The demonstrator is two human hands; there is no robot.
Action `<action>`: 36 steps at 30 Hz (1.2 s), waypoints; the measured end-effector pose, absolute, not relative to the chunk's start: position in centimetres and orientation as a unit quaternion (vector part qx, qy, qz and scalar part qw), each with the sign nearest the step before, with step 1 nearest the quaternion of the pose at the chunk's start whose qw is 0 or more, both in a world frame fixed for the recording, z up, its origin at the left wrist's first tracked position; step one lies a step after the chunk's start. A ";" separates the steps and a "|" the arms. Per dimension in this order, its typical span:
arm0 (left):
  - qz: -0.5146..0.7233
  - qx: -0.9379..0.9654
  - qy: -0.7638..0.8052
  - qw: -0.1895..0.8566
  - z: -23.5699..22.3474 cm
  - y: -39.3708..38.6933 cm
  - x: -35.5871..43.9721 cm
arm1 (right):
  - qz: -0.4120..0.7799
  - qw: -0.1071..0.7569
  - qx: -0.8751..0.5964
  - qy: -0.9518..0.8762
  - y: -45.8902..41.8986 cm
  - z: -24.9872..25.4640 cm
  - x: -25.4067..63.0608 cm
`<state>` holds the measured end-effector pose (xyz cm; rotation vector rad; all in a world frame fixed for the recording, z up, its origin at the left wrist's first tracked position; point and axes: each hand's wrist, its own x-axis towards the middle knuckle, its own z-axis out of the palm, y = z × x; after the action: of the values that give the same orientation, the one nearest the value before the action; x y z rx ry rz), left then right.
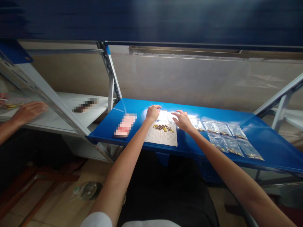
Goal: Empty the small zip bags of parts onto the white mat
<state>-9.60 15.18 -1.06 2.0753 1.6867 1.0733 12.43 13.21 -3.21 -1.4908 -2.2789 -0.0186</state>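
My left hand is at the left edge of some clear plastic bags, its fingers bent but apart. To the right, my right hand reaches over the bags with its fingers spread; I see nothing held in it. Glare hides whether either hand touches the plastic. Just in front of the hands, a pale cloth lies on the blue shelf. Several small brown and yellow pieces are heaped on the cloth.
Filled zip bags lie in rows at the right. A blurred pink item is left of the cloth. Metal posts flank the shelf, and a blue panel hangs overhead. Another person's hand is over the white shelf.
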 end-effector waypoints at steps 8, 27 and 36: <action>0.293 0.747 0.584 0.120 -3.2 13.8 -10.8 | -0.012 0.118 -0.560 -0.820 13.9 -3.8 11.8; 0.265 0.842 0.460 0.097 0.0 9.7 2.6 | -0.052 0.260 -0.684 -0.680 6.5 -5.0 18.4; 0.169 0.832 0.518 0.101 -0.7 8.6 8.6 | 0.052 0.375 -0.682 -0.626 1.7 -5.0 18.1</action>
<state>8.59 8.58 -0.72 2.4594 1.5320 0.4990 18.07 1.70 -4.99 -1.7462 -1.6023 0.1324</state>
